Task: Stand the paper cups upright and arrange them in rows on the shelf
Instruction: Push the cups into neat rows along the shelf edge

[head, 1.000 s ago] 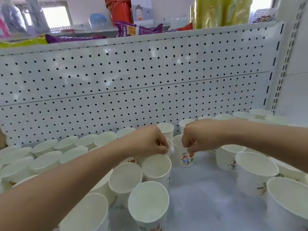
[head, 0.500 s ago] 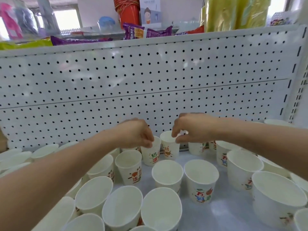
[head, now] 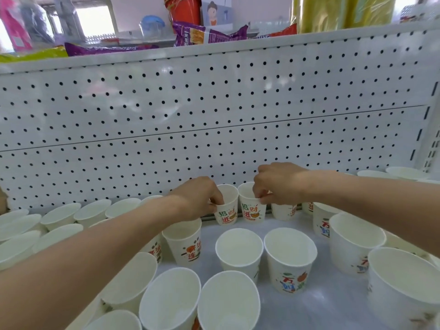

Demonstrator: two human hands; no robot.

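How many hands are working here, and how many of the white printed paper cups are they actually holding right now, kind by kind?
Bare hands: 2, the left hand and the right hand.
White printed paper cups held: 2, each upright and pinched at the rim, the left cup by the left hand and the right cup by the right hand.
Total: 4.

The paper cups [head: 289,270] are white with red, green and orange print. The back panel [head: 214,103] is white, dotted black.
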